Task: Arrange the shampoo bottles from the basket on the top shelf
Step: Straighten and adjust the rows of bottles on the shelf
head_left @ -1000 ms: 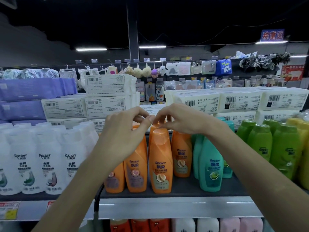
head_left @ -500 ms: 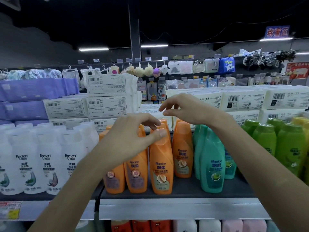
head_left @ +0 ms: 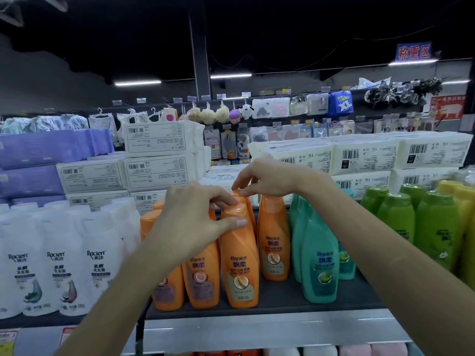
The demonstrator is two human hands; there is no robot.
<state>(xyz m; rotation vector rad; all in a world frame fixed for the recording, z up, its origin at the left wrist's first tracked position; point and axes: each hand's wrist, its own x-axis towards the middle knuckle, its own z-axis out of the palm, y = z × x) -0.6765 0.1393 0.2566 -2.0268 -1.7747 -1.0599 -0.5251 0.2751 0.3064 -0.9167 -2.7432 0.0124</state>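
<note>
The smooth, curved orange shampoo bottle (head_left: 240, 260) stands upright at the front of the top shelf (head_left: 257, 313), its cap gripped by the left hand (head_left: 195, 227). The right hand (head_left: 270, 179), lifted clear half a second ago, now seems to pinch the cap of the rear orange bottle (head_left: 250, 214). Glossy teal bottles (head_left: 318, 265) stand just right.

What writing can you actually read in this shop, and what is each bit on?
"Rejoice 飘柔": orange shampoo bottles, teal bottles.
"Rocien": white bottles.
"XL": blue pack hanging behind.
"称重区": blue overhead sign.
Tissue pack labels and shelf price tags: too small to read.
</note>
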